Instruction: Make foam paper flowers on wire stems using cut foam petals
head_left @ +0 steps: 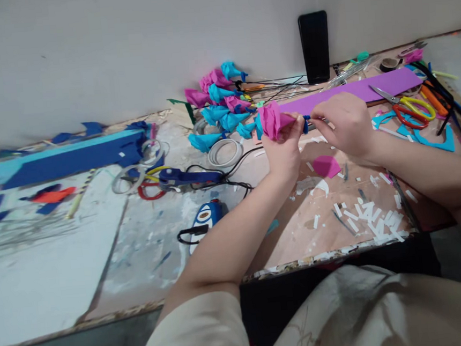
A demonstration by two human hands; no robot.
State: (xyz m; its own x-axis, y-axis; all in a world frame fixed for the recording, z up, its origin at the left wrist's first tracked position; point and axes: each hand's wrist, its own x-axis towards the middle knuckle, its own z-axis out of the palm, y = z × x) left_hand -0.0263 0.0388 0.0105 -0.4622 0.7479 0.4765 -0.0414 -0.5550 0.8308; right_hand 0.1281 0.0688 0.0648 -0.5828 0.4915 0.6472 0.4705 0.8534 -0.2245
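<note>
A pink paper flower (273, 122) with a dark blue wrapped base is held up over the table. My left hand (286, 149) is closed around the flower just below its petals. The fingertips of my right hand (345, 122) pinch the dark blue part at the stem end, to the right of the left hand. Behind the held flower lies a heap of finished-looking blue paper flowers (232, 120) and pink paper flowers (215, 79) with thin dark stems. A purple paper strip (352, 91) stretches behind my right hand.
Scissors (414, 111) lie at the right beside blue paper scraps. A black phone (315, 47) leans on the wall. White tape rolls (224, 153), a blue glue gun (190, 177) with its cord and a blue-white device (206, 218) lie left. White paper bits (374, 217) litter the front.
</note>
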